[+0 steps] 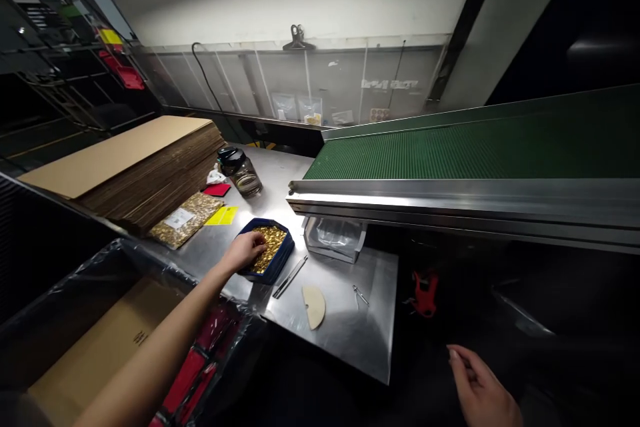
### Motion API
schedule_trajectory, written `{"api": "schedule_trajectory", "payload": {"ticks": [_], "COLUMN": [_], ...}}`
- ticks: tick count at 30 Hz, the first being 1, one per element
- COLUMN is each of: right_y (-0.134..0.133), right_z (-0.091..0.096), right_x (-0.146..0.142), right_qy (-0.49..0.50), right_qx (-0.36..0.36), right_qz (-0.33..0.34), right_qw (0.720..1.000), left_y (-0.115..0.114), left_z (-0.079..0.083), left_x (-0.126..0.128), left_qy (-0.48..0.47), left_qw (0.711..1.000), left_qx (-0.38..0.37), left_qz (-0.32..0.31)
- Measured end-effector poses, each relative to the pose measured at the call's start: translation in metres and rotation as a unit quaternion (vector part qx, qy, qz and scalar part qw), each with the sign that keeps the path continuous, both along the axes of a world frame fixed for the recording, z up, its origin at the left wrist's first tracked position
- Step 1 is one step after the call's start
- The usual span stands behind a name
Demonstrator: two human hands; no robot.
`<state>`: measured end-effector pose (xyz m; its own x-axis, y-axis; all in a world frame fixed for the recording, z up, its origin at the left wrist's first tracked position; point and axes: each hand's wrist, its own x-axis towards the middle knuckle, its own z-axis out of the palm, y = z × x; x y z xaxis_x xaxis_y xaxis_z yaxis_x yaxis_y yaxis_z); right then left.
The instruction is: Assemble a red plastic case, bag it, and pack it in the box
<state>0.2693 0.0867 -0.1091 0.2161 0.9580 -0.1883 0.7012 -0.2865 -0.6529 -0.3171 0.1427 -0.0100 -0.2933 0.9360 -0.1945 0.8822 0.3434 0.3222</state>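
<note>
My left hand (pixel 245 250) reaches into a blue tray (pixel 280 260) filled with several small gold parts (pixel 273 243) on the steel table (pixel 345 327); its fingers rest on the parts, and whether they hold any is hidden. My right hand (pixel 480 390) hangs low at the lower right, off the table, fingers loosely curled with nothing seen in it. A thin metal tool (pixel 290 277) lies just right of the tray.
A green conveyor belt (pixel 450 147) runs along the right. A stack of flat cardboard (pixel 125 160), a bag of gold parts (pixel 186 219), yellow cards (pixel 223 215), a dark-lidded jar (pixel 243 170), a clear plastic bin (pixel 334 238), a beige half-disc (pixel 314 307). A bag-lined box (pixel 100 340) sits at lower left.
</note>
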Motion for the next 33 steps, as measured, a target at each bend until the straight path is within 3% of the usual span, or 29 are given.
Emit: {"api": "schedule_trajectory", "payload": {"ticks": [6,10,13,16,19,22,26,29,33], "right_y": [-0.003,-0.005,-0.004,0.000,0.003,-0.001,-0.005,0.002,0.013], "right_z": [-0.014,-0.014,-0.011,-0.005,0.013,0.054,0.129,0.168,0.179], "right_x": [0.017,0.018,0.015,0.009,-0.012,-0.054,-0.120,-0.145,-0.142], "right_qy": [0.037,0.052,0.058,0.051,0.081,0.199,0.292,0.309,0.313], "right_qx": [0.020,0.059,0.067,0.062,0.032,0.039,0.088,0.106,0.070], "right_qz": [-0.053,-0.048,-0.044,-0.050,-0.043,0.000,0.191,0.261,0.302], "right_qw": [0.998,0.996,0.995,0.996,0.995,0.979,0.933,0.908,0.898], "left_y": [0.013,0.007,-0.002,-0.017,-0.039,-0.062,-0.079,-0.083,-0.081], "left_z": [0.011,0.019,0.027,0.037,0.046,0.049,0.047,0.044,0.043], "left_x": [-0.012,-0.009,0.000,0.027,0.080,0.148,0.226,0.258,0.275], "left_qy": [-0.028,-0.099,-0.194,-0.339,-0.514,-0.655,-0.770,-0.807,-0.834], "left_qw": [0.998,0.991,0.965,0.904,0.812,0.714,0.602,0.552,0.507], "left_qx": [-0.053,0.005,0.082,0.148,0.159,0.114,0.015,-0.047,-0.095], "left_qz": [0.015,0.086,0.160,0.215,0.228,0.221,0.212,0.206,0.195]}}
